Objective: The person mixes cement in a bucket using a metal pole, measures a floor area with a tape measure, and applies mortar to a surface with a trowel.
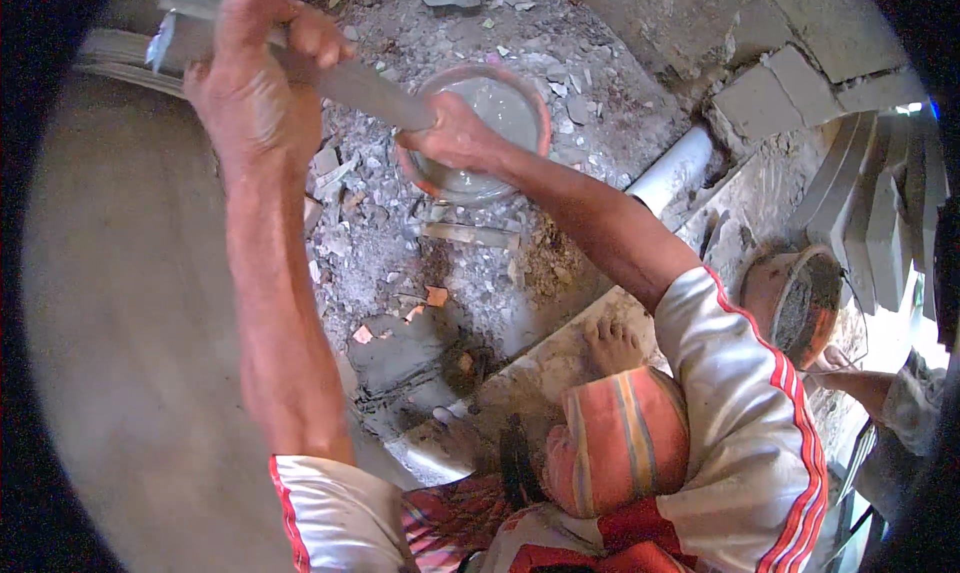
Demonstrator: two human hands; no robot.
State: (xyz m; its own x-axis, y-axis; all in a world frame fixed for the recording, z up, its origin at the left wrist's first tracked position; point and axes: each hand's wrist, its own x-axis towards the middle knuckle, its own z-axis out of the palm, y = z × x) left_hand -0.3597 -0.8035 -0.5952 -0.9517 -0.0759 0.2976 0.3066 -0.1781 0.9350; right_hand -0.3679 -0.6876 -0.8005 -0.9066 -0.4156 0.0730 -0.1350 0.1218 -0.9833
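Observation:
My left hand [255, 83] is raised at the upper left, its fingers curled round a long, straight grey bar [365, 91]. The bar slants down to the right, and my right hand [455, 133] is closed on its lower end. What the bar is made of I cannot tell. Below my right hand stands a round reddish basin [545, 138] of wet grey mix, partly hidden by that hand and forearm. To the left of my left forearm stretches a smooth grey surface [130, 273]. Pale strips [125, 48] lie along its upper edge, near my left hand.
Rubble [460, 263] and broken chips cover the ground. A pale pipe [675, 168] lies to the right of the basin. Another person's limb [855, 383] is beside a bucket [790, 303] at the right, near stacked grey slabs [870, 213]. My bare foot [610, 348] rests on a ledge.

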